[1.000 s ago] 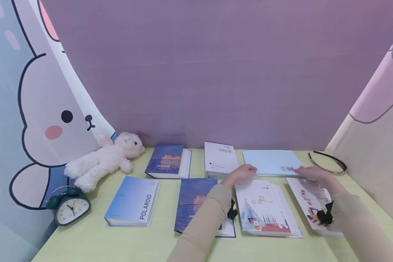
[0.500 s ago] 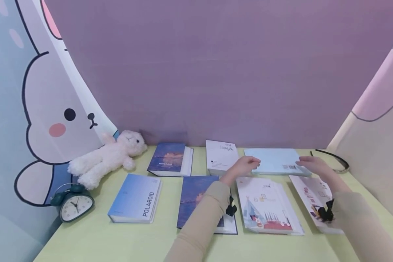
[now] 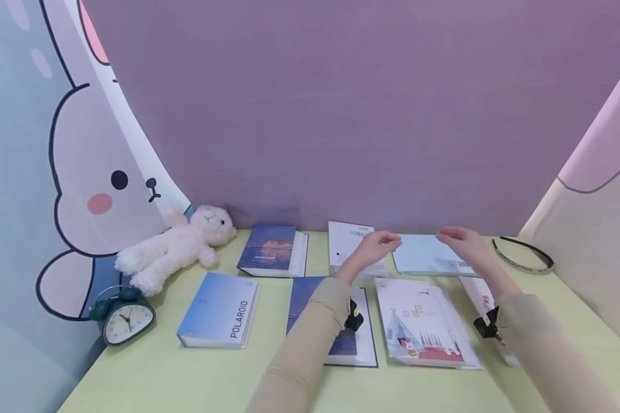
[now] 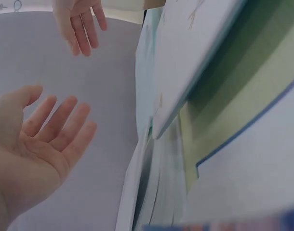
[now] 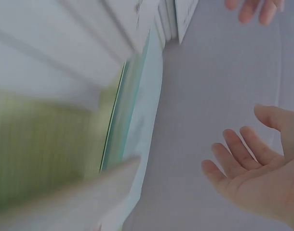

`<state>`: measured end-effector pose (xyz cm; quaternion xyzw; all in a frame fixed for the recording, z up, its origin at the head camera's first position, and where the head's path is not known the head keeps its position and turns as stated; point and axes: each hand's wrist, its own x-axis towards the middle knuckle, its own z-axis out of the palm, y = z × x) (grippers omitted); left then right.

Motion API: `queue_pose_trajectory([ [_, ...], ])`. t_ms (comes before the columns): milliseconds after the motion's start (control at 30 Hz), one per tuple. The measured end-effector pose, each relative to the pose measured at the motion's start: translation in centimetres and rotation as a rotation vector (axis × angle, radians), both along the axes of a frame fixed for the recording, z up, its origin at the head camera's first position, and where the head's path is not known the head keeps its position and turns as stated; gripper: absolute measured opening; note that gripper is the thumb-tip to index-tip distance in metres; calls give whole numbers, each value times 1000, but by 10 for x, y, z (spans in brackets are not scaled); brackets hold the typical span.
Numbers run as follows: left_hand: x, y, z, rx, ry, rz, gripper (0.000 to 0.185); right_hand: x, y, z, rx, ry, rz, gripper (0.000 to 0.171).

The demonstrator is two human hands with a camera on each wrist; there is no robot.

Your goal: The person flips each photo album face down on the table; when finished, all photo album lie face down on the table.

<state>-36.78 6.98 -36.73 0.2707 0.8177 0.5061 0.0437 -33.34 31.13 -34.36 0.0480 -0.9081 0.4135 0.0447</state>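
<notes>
Green desk (image 3: 150, 378): pale blue book (image 3: 427, 256) lies crosswise between left hand (image 3: 377, 248) and right hand (image 3: 460, 242), both spread, apparently clear of it.

The light is soft and even, bright enough all round, with no glare on the green table (image 3: 150, 378). Only faint shadows sit under the books. The head view bends toward its edges, so the side walls lean in. Both wrist views are badly smeared: the books blur into streaks, while the open left hand (image 4: 31, 144) and right hand (image 5: 258, 173) stay fairly sharp.
</notes>
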Motion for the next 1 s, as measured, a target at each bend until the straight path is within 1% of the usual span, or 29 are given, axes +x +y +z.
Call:
queue_pose_trajectory([
  [133,0,-15,4,-4,17,46,33,-1,-22,-3,-18,44,27,58],
  [333,1,-40,2,47,25,80,33,-5,-50,-7,-14,83,72,55],
  [500,1,-61,-1,97,0,124,30,-10,-73,-9,-4,73,104,54],
  [633,1,-77,-2,126,-31,132,33,-14,-90,-14,11,54,109,52],
  [800,2,-97,-3,101,-62,144,35,-16,-107,-21,28,37,136,51],
  [867,2,-105,-4,74,-61,171,35,-16,-113,-23,37,35,153,51],
  [1000,4,-119,-8,3,-65,238,35,-16,-124,-27,54,0,191,51],
])
